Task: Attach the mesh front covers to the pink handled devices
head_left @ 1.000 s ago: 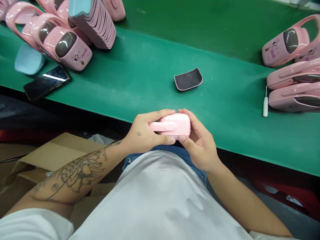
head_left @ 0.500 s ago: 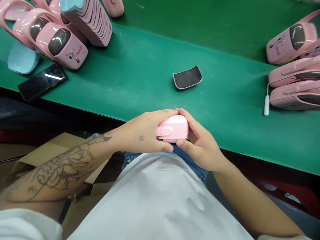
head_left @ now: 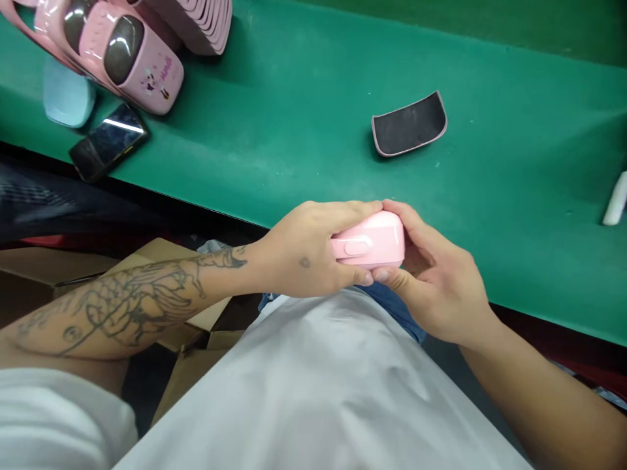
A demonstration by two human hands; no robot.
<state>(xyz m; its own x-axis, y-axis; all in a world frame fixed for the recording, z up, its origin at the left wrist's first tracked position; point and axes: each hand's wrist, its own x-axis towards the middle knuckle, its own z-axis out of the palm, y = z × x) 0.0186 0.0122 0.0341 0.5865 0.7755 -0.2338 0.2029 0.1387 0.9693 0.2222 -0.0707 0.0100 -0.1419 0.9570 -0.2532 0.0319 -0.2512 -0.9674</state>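
Both hands grip one small pink plastic device (head_left: 372, 240) at the near edge of the green table (head_left: 294, 130), just above my lap. My left hand (head_left: 308, 251) wraps over its left end, fingers on top and thumb underneath. My right hand (head_left: 435, 281) cups its right end, fingers curled round it. A slider-like button shows on the side of the device facing me. A dark curved panel with a pink rim (head_left: 409, 124) lies loose on the table beyond my hands.
At the far left are pink devices with dark windows (head_left: 132, 55), a stack of pink covers (head_left: 200, 19), a light blue piece (head_left: 67, 98) and a black phone (head_left: 108, 140). A white stick-like tool (head_left: 616, 199) lies at the right edge. Cardboard boxes (head_left: 166, 261) sit below the table.
The view has shifted left and down, so the pink devices at the right have left the frame. My left hand has slid further over the pink device, covering more of it.
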